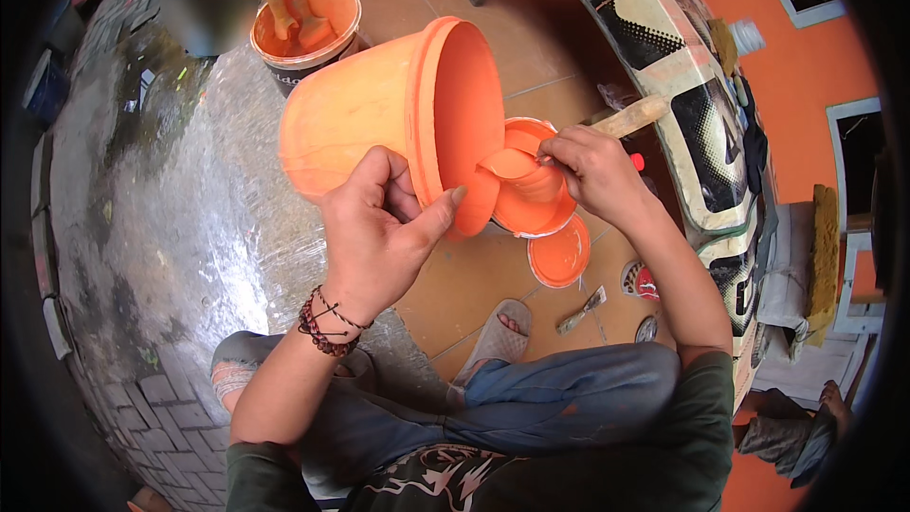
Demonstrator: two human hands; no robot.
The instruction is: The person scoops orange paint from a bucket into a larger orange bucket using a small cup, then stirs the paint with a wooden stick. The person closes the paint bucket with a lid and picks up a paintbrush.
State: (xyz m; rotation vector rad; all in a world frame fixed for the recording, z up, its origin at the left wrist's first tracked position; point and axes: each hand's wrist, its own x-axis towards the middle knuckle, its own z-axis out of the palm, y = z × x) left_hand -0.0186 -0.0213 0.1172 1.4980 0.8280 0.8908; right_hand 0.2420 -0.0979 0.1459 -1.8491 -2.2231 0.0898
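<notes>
My left hand [389,228] grips the rim of a large orange bucket [346,118], tipped on its side over a smaller paint container [536,214]. Thick orange paint [474,204] shows at the bucket's lip and in the container. My right hand [592,171] is pinched at the container, over the folded paint; what its fingertips hold I cannot make out. A pale wooden handle [635,116] sticks out behind that hand. An orange-coated round lid [559,251] lies below the container.
A paint pail with brushes [305,43] stands at upper left. A long patterned bench [701,161] runs along the right, beside an orange wall [796,57]. A scraper [580,311] lies on the tiles [436,313], near my sandalled foot [498,341]. Grey concrete [209,228] spans the left.
</notes>
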